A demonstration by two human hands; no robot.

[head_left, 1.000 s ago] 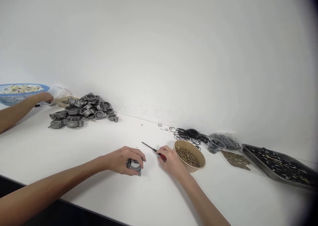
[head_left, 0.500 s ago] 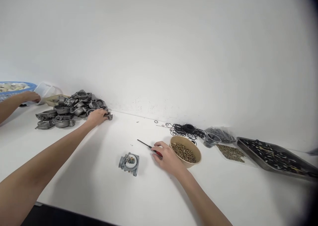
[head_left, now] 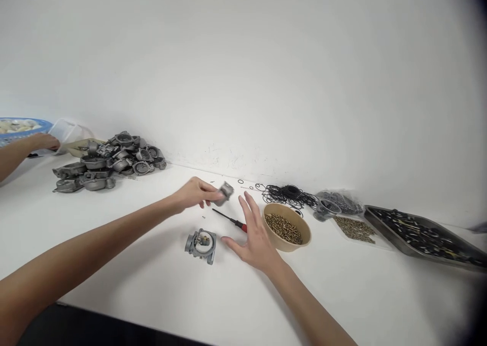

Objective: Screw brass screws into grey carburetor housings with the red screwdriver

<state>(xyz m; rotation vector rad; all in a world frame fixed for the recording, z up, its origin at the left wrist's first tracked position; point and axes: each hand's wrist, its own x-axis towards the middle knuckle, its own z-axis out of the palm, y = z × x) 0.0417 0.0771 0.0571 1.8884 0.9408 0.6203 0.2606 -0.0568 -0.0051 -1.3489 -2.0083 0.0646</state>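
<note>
My left hand (head_left: 196,193) pinches a grey metal float bowl (head_left: 224,193) by its near side and carries it above the table. To the right, my right hand (head_left: 255,239) has its thumb and fingers spread and holds nothing. A screwdriver (head_left: 230,219) with a black shaft and a red handle lies just beyond it, the handle partly hidden by the hand. On the table in front sits a carburetor body (head_left: 201,245), its white float showing in the round opening.
At the left is a heap of float bowls (head_left: 122,158). A co-worker's hand (head_left: 47,142) is near a clear plastic box (head_left: 65,130) and blue basket (head_left: 45,125). At right stand a bowl of screws (head_left: 287,229), black O-rings (head_left: 291,196) and a metal tray (head_left: 414,252).
My left hand has left the heap and moved right with a float bowl in it. My right hand has let go of the screwdriver and spread its fingers.
</note>
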